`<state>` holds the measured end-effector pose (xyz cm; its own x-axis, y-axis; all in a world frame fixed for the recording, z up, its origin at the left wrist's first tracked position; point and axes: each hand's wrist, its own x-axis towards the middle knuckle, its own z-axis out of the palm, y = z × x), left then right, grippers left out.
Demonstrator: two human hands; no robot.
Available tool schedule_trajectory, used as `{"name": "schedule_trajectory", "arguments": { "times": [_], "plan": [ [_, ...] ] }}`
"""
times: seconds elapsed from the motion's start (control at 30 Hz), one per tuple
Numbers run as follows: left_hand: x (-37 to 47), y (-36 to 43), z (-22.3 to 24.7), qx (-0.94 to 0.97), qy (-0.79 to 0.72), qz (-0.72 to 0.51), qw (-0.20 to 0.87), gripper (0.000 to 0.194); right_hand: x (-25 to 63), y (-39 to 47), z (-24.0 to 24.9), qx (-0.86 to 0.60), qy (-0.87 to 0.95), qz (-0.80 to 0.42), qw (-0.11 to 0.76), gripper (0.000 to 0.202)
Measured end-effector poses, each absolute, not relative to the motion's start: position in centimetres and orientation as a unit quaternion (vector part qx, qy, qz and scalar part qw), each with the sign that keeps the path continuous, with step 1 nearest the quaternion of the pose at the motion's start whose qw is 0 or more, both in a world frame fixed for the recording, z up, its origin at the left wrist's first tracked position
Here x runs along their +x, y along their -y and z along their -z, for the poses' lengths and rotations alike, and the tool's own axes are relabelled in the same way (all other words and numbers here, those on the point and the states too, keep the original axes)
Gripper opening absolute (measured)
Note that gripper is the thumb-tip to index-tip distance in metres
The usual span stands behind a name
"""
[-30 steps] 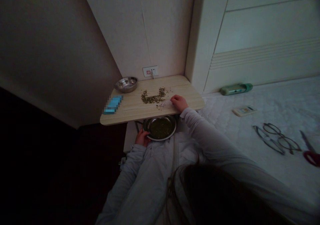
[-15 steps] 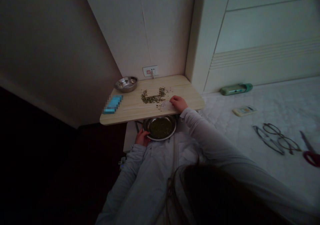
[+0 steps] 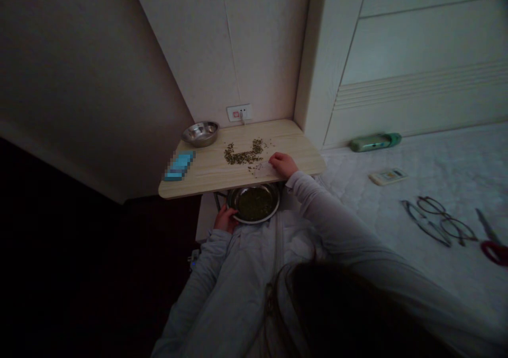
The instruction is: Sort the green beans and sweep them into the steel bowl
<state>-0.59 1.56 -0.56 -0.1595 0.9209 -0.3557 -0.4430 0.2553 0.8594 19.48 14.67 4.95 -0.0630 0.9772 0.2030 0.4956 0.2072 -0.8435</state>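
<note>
Wooden table (image 3: 206,180): on it, the right hand (image 3: 283,165) pinches what looks like a clear sheet (image 3: 265,168) beside green bits (image 3: 240,158), likely light; below the table, the left hand (image 3: 225,220) holds a bowl (image 3: 256,222), probably slippery, best gripped by its rim.

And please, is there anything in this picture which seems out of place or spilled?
The red-handled scissors lie on the white bedding, an odd spot for a sharp tool. A few greenish bits lie apart from the main pile; nothing looks damaged.
</note>
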Motion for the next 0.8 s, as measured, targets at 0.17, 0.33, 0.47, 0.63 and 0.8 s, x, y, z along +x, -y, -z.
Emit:
{"name": "schedule_trajectory", "arguments": {
  "times": [0.17, 0.33, 0.47, 0.63, 0.8],
  "plan": [
    [-0.57, -1.64, 0.39, 0.223, -0.518, -0.559, 0.607, 0.030, 19.50, -14.76, -4.77, -0.549, 0.666, -0.315, 0.393, 0.022],
    [-0.59, -1.64, 0.53, 0.225, -0.507, -0.565, 0.611, 0.033, 19.53, -14.51, -4.92, -0.544, 0.676, -0.317, 0.384, 0.022],
    [-0.57, -1.53, 0.55, 0.231, -0.504, -0.568, 0.608, 0.032, 19.52, -14.31, -5.18, -0.539, 0.681, -0.323, 0.377, 0.022],
    [-0.49, -1.35, 0.21, 0.237, -0.508, -0.564, 0.606, 0.029, 19.48, -14.41, -5.13, -0.542, 0.675, -0.328, 0.377, 0.022],
    [-0.47, -1.36, 0.31, 0.235, -0.504, -0.568, 0.606, 0.030, 19.54, -14.55, -5.01, -0.540, 0.679, -0.312, 0.387, 0.022]
  ]
}}
